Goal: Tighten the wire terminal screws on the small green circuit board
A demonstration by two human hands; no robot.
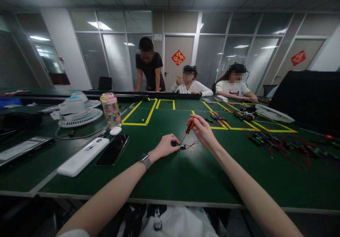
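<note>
In my right hand is an orange and black screwdriver, tilted with its shaft pointing down and to the left. Its tip meets or hovers just over a small green circuit board on the green table; I cannot tell which. My left hand, with a watch on the wrist, has its fingers closed on the left end of that board and holds it against the tabletop. Thin red and dark wires run from the board to the right.
Left of me lie a black phone, a white power bank, a pink-lidded bottle and white fans. Tangled wired boards spread on the right. Yellow tape marks the table. Several people are across it.
</note>
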